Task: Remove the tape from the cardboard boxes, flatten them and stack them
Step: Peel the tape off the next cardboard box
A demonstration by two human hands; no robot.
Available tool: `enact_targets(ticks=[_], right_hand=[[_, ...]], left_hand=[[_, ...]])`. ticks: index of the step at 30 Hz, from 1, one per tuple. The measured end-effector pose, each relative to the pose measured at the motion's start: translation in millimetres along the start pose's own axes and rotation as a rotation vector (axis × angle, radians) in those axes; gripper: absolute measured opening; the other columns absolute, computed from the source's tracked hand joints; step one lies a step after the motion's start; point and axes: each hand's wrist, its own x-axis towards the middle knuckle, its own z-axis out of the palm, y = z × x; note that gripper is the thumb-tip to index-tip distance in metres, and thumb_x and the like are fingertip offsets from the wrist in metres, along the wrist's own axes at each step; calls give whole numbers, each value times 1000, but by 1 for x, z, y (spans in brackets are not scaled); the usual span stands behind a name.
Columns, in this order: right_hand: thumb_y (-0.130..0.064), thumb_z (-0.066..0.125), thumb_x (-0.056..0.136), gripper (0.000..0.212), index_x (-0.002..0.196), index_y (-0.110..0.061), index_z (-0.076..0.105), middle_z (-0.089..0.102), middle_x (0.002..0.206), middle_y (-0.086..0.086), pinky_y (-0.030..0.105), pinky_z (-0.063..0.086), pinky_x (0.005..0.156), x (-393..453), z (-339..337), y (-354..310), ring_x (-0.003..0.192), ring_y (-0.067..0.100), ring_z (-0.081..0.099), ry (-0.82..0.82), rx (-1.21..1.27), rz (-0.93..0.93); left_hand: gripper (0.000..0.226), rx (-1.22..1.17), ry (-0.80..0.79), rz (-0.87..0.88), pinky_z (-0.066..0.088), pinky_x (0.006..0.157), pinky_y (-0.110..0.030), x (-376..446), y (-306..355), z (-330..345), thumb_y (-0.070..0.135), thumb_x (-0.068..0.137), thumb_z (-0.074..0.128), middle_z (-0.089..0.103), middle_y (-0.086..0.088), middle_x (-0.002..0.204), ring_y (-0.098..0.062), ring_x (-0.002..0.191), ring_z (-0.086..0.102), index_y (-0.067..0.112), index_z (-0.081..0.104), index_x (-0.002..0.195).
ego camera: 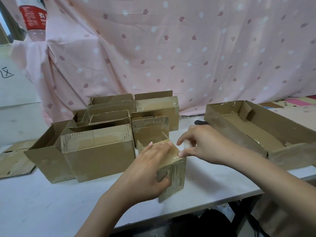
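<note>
A small taped cardboard box [176,171] stands on the white table [42,202] in front of me. My left hand [147,168] holds it, fingers laid flat over its top and thumb hooked on its near side. My right hand [200,144] pinches a strip of clear tape [185,147] at the box's top right edge, lifted a little off the cardboard. Behind and to the left stand several open cardboard boxes [99,151], some with torn tape marks.
A long shallow cardboard tray [256,132] lies at the right. Flattened cardboard [13,159] lies at the far left table edge. A pink patterned cloth [171,48] hangs behind, with a water bottle [33,19] at top left. A dark object [201,122] sits beside the tray.
</note>
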Motion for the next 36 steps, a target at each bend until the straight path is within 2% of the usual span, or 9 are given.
enact_targets(ticks=[5,10,13,17,22,25,30,33,36], right_hand=[[-27,75,87,5,90,-26,79,53,91,-10,32,48,81,6,3,-5,89,13,53,25,-72,-24],[-24,56,96,16,92,-15,68,54,109,2,32,47,86,4,13,-7,96,20,56,-1,-136,-7],[-20,52,94,22,87,-8,68,68,93,5,31,52,69,6,15,-1,86,20,64,7,63,136],[-10,48,93,21,86,5,61,70,87,18,49,61,78,9,23,11,74,20,74,40,485,288],[-14,39,100,13,95,-11,50,70,85,11,40,59,74,-1,32,15,71,19,74,47,452,272],[-6,32,98,29,105,-21,55,70,77,6,41,57,74,-3,31,18,66,21,70,-19,461,243],[-8,53,98,30,89,-17,81,68,76,9,35,57,86,-7,20,25,65,18,62,-72,637,264],[-6,62,96,17,99,-5,79,77,99,11,31,56,95,-13,15,33,92,23,73,-161,773,215],[-12,71,92,14,101,-14,80,74,112,12,31,51,103,-17,11,42,107,21,71,-258,718,168]], left_hand=[[77,47,36,-14,-3,123,-27,2,3,8,54,91,45,17,14,162,6,148,3,23,22,157],[69,101,79,-31,-9,119,-18,6,3,10,52,97,48,19,16,161,6,147,7,26,24,156],[67,107,86,-47,-13,117,-14,6,3,9,51,99,47,17,17,162,6,146,6,27,21,156],[69,115,87,-72,-17,112,-10,4,1,6,53,98,47,13,19,162,6,146,4,29,18,156],[69,90,57,-82,-17,116,-16,5,2,7,53,99,43,8,21,162,12,143,-4,31,12,157],[69,86,37,-92,-19,115,-16,5,2,8,53,100,42,6,23,161,15,138,-8,31,10,157],[72,73,41,-60,-9,122,-24,3,-1,8,51,95,46,13,15,163,5,148,3,26,19,157],[76,62,8,-46,-11,121,-24,1,-1,5,47,92,46,11,15,164,5,148,0,24,17,158],[81,38,-31,-42,-10,122,-25,0,1,-1,47,84,41,9,16,164,7,147,-1,25,16,158]])
